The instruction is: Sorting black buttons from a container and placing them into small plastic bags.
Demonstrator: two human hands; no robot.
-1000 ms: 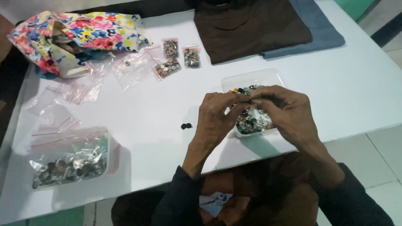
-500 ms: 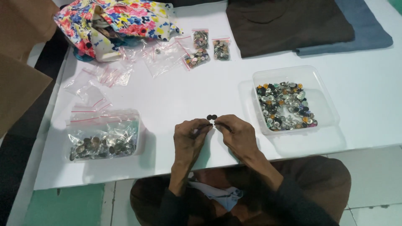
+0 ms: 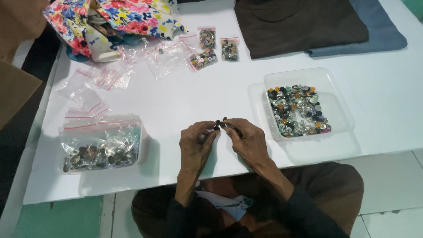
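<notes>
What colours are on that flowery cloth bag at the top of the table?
The cloth bag has pink, red, yellow and blue flowers, seen from the head camera.

Small dark buttons [image 3: 220, 123] at the fingertips: too small to tell count or grip. Floral bag [image 3: 110, 20] and dark cloth [image 3: 299, 24] cut off at frame top.

A white table [image 3: 176, 101] is filling most of the view, its surface catching even, soft light. Below its near edge, pale floor tiles [image 3: 392, 189] are showing at the right, and a green patch of floor [image 3: 61, 218] is lying under its left corner.
</notes>
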